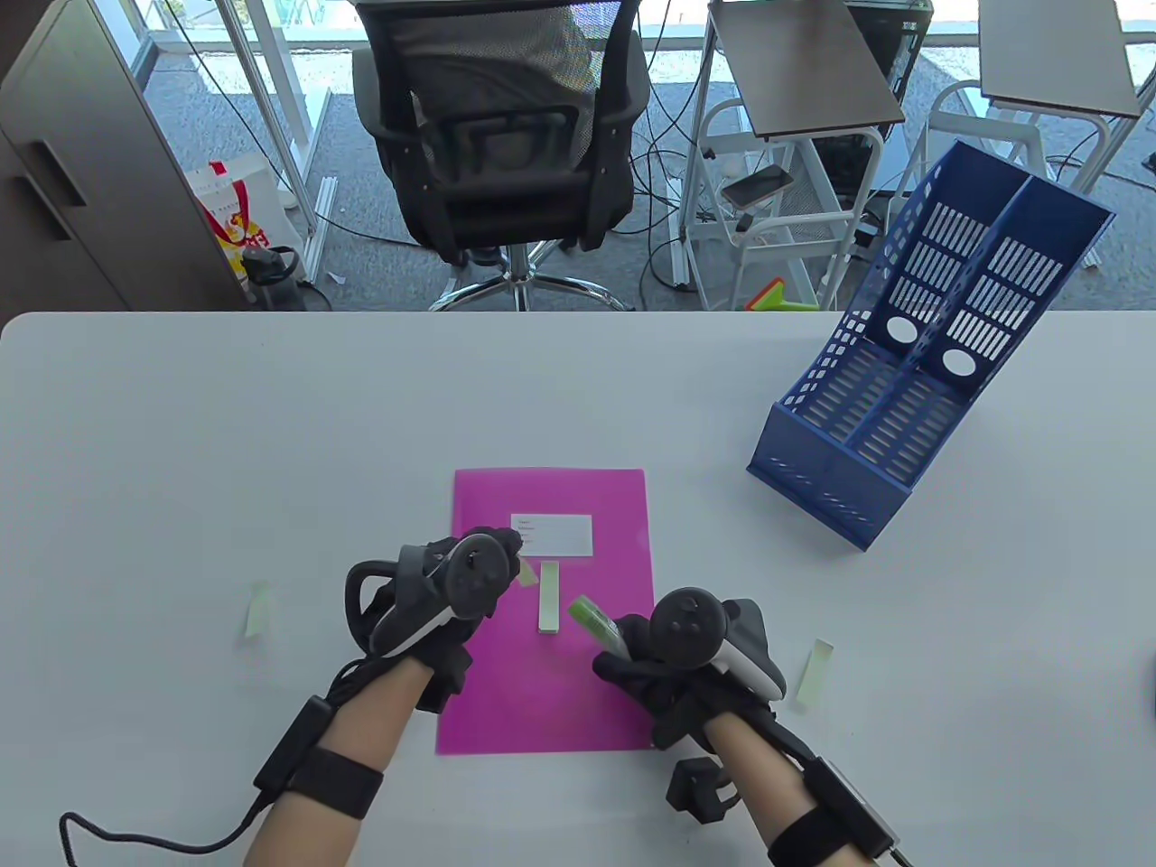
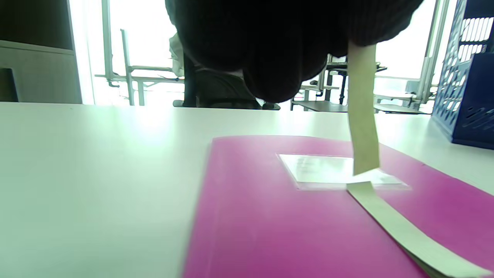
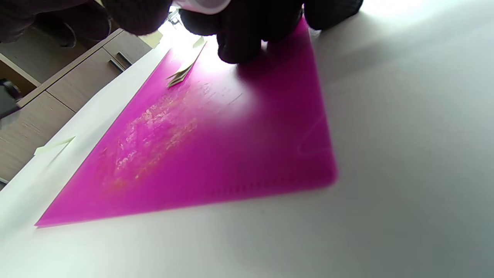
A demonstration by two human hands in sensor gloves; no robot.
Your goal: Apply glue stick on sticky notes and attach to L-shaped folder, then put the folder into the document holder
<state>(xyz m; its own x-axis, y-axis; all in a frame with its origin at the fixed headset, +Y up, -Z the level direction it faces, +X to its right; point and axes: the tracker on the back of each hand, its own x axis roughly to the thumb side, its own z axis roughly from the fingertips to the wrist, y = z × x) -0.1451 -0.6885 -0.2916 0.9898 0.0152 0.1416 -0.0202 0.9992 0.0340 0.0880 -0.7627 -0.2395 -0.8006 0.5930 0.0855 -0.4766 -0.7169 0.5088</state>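
A magenta L-shaped folder [image 1: 578, 695] with a white label [image 1: 553, 534] lies flat on the table's near middle. A narrow pad of pale sticky notes [image 1: 548, 597] rests on it. My left hand [image 1: 488, 564] pinches one pale strip [image 2: 362, 112], which hangs down over the pad [image 2: 401, 231]. My right hand [image 1: 646, 655] grips a green and white glue stick [image 1: 598, 621], tip pointing up-left above the folder. In the right wrist view the folder [image 3: 216, 146] carries glue smears. The blue document holder [image 1: 912, 361] stands at the right.
Two loose pale strips lie on the table, one to the left [image 1: 257, 611] and one to the right [image 1: 815, 673]. A small black object [image 1: 700, 787] sits by my right wrist. An office chair [image 1: 501, 135] stands beyond the far edge.
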